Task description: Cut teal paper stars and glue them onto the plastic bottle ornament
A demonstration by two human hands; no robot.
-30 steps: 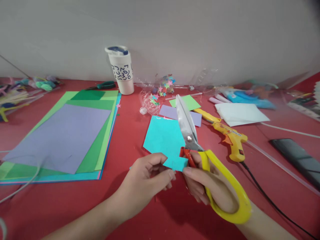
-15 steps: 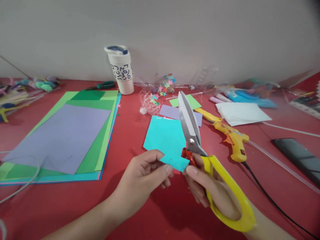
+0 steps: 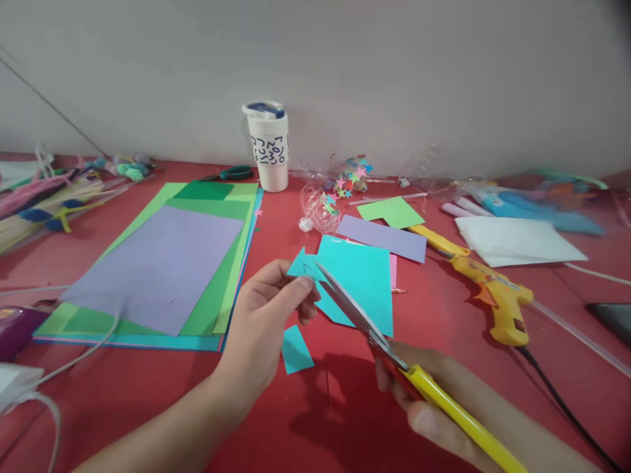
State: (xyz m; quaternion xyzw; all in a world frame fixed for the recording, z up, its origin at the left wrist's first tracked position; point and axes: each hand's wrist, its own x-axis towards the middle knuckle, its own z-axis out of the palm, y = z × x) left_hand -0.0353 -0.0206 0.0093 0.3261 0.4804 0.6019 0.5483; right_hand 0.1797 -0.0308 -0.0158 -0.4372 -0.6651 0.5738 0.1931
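My left hand pinches a small turquoise paper piece between thumb and fingers, held above the red table. My right hand grips yellow-handled scissors; their blades point up-left and the tips touch the small piece. A larger turquoise sheet lies on the table behind the blades. A small turquoise offcut lies under my left hand.
A stack of coloured paper sheets lies at left. A white tumbler stands by the wall. A yellow glue gun with black cord lies at right, near white paper, purple and green pieces. Pipe cleaners far left.
The scissors swung from pointing away to pointing up-left at the small piece. My left hand rose with a smaller piece, and an offcut now lies on the table. The view shifted left.
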